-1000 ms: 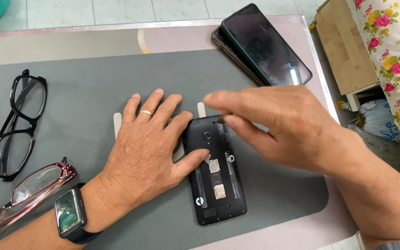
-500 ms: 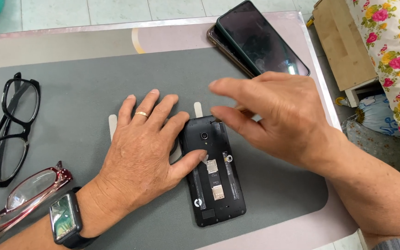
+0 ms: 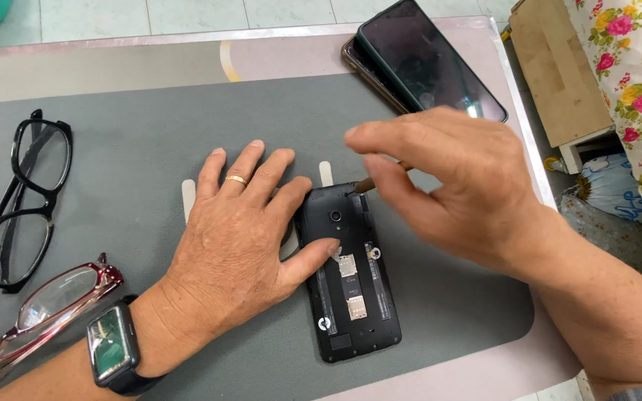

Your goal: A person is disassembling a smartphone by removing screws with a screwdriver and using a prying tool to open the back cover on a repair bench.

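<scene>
A black phone (image 3: 351,289) with its back cover off lies face down on a grey work mat (image 3: 128,141). My left hand (image 3: 235,238) presses flat on the mat beside it, thumb resting on the phone's open back; it wears a ring and a smartwatch. My right hand (image 3: 447,186) hovers over the phone's top end, gripping a thin screwdriver (image 3: 369,183) whose tip touches the upper right corner of the phone.
Two stacked phones (image 3: 425,63) lie at the mat's far right corner. Black glasses (image 3: 20,200) and red-framed glasses (image 3: 39,312) sit at the left. A wooden box (image 3: 559,70) and floral cloth (image 3: 637,82) stand right of the table.
My right hand has shifted slightly right and up over the phone's top, and the screwdriver tip shows at the corner. The left hand keeps its place.
</scene>
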